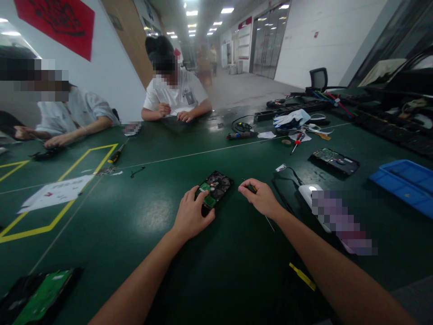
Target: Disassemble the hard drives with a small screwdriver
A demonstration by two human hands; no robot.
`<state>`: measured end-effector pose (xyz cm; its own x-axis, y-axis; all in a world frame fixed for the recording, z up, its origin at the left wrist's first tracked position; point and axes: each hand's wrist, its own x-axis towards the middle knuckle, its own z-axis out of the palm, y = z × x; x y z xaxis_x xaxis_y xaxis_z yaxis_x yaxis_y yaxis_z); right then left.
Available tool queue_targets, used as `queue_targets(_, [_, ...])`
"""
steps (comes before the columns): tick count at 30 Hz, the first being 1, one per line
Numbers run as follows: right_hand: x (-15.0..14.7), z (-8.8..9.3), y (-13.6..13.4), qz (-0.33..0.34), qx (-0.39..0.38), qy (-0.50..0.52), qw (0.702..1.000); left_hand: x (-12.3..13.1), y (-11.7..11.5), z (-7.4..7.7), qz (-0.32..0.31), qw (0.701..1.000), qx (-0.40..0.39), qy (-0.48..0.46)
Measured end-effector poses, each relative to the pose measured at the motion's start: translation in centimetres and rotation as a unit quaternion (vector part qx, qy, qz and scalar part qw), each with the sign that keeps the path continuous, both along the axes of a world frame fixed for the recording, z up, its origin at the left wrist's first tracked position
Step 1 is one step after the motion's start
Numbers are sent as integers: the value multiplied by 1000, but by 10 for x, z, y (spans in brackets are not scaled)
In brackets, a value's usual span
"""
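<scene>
Across green worktop [176, 164]: spread left fingers [204, 196] over hard drive [221, 185], clamped right fingers [242, 186] around screwdriver [252, 188]; saw board [209, 200] still on drive.

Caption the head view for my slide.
Left hand on a hard drive, right hand holding a screwdriver, over a green table.

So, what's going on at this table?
Someone's left hand rests on a hard drive with a green circuit board. Their right hand grips a screwdriver, its shaft pointing back away from the drive. A similar drive lies to the right. A person in white and a second person sit across the table.
</scene>
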<state>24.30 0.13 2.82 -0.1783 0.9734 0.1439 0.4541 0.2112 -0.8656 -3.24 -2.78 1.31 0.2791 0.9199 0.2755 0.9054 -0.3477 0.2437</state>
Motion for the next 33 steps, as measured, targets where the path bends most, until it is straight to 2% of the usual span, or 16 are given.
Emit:
queue_targets(4, [5,6,4,1,50,-39,998,-10,-7,6,-107,993,-34,-33])
queue_targets(8, [11,10,8,25,86,-93,992,-4,-10,11,-211,974,-63,-52])
queue_targets(12, [11,16,5,81,132,-190,970,4,-12,12,-278,955,-85,-61])
queue_targets(16, [6,23,-5,135,157,-261,943,6,-13,8,-298,949,-85,-59])
queue_targets(21, [-5,27,-14,172,139,-326,919,6,-11,6,-302,948,-84,-57])
queue_targets(26, [-11,27,-17,180,135,-371,901,6,-10,7,-302,948,-79,-57])
queue_targets(33, [-12,27,-17,176,139,-388,894,5,-10,5,-305,947,-76,-62])
